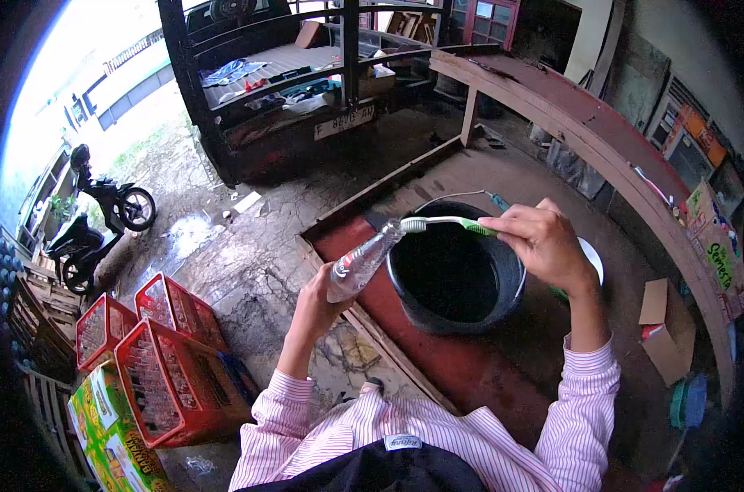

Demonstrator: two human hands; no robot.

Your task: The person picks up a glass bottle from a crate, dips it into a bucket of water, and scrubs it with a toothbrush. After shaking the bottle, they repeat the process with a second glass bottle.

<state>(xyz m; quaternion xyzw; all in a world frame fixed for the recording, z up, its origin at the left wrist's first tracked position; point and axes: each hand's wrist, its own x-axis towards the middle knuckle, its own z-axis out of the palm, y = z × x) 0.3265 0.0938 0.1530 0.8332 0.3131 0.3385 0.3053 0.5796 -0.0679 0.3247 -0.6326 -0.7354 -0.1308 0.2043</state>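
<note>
A clear glass bottle (362, 266) with red and white lettering is held tilted by my left hand (313, 299), its fingers wrapped round the lower part. Between the fingertips of my right hand (540, 238) is the green end of a white and green brush (447, 221). The brush's bristle head is at the bottle's mouth; whether they touch I cannot tell. Below and between both hands stands a black bucket (397, 283) with dark contents and a wire handle.
Red crates (163, 385) of bottles stand at the lower left beside a green and yellow package (114, 430). A wooden rail (585, 131) curves along the right. An open cardboard box (667, 328) lies at the right, and a motorcycle (101, 217) is parked far left.
</note>
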